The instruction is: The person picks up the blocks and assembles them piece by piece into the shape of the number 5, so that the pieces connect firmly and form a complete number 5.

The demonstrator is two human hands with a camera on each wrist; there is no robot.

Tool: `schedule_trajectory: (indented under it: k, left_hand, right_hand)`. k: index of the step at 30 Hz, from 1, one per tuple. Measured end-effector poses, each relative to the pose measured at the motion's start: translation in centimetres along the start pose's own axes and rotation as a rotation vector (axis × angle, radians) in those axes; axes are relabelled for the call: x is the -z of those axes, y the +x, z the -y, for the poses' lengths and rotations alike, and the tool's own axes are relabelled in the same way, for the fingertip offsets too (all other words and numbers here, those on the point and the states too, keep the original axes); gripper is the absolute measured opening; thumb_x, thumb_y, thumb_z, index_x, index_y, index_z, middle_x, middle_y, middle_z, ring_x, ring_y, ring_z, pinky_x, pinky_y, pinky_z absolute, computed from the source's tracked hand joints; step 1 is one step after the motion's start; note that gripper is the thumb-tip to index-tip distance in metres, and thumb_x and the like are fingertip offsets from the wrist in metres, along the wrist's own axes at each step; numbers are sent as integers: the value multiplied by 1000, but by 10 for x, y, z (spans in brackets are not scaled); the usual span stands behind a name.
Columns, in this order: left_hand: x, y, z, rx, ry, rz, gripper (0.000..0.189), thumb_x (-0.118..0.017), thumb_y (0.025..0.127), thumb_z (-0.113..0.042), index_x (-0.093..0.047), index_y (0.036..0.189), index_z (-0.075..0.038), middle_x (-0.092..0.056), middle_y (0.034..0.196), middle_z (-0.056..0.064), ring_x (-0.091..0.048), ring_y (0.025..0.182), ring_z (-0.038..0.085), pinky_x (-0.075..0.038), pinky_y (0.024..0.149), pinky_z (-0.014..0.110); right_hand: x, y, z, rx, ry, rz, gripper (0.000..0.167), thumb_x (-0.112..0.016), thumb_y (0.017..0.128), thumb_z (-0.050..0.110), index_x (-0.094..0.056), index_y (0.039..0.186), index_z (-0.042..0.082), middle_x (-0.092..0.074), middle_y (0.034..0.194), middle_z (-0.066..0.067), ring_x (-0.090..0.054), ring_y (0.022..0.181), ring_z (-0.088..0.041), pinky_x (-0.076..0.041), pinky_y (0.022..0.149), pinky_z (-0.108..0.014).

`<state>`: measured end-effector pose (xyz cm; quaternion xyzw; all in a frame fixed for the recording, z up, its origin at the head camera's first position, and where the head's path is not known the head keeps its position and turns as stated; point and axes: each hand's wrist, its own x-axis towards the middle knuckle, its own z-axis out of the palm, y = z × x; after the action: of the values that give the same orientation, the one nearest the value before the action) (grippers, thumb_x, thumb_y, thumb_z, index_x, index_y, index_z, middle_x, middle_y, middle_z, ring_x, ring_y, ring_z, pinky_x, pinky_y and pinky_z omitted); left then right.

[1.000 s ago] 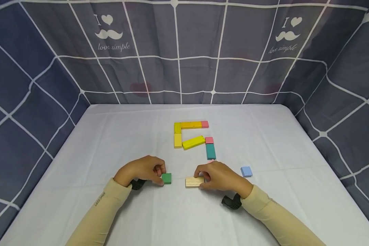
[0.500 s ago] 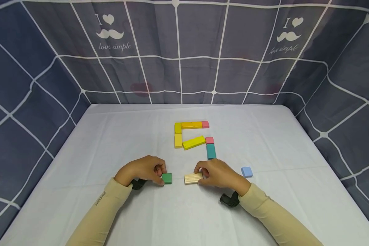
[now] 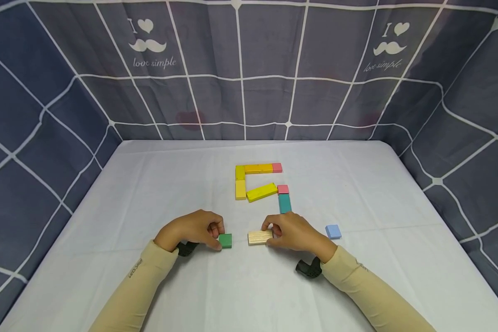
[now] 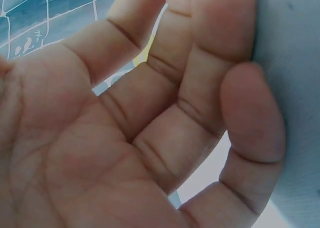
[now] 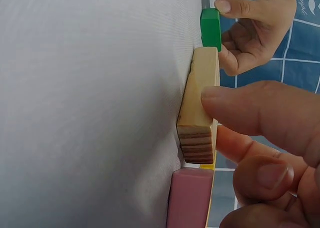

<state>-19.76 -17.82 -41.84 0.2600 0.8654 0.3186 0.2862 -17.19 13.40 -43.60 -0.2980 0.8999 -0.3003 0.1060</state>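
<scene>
In the head view my left hand [image 3: 195, 228] is at the left side of a small green block [image 3: 225, 240], pinching it between thumb and a finger. To its right, my right hand [image 3: 296, 235] grips a plain wooden block [image 3: 258, 237] with visible grain, thumb on the near side and a finger on the far side. A gap separates the green and wooden blocks. In the right wrist view the wooden block [image 5: 197, 92] lies flat on the white cloth, with a pink block [image 5: 190, 198] beyond its grained end. The left wrist view shows mostly palm and fingers; the green block is hidden there.
Farther back, yellow blocks [image 3: 240, 189], an orange-yellow block [image 3: 258, 168], pink blocks [image 3: 283, 189] and a teal block [image 3: 284, 203] form a bent line. A tilted yellow block [image 3: 262, 192] belongs to it. A light blue block [image 3: 333, 231] lies right of my right hand.
My right hand has slid the wooden block a little away from me and slightly left. It now covers the pink edge seen earlier below the teal block. The left hand stays put.
</scene>
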Motion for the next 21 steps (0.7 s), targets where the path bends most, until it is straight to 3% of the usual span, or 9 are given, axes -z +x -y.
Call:
schedule_trajectory:
  k: [21]
  left_hand:
    - [0,-1,-2,-2,2,1,25,-92,82,-7,-71,96,-9,-63,84,-3,-57,79,10,-49,76,28]
  right_hand:
    - [0,0,-3,12,-2,-10,22,-88,87,8,-75,104,12,-48,70,12,-42,63,-1,-34,60,-21]
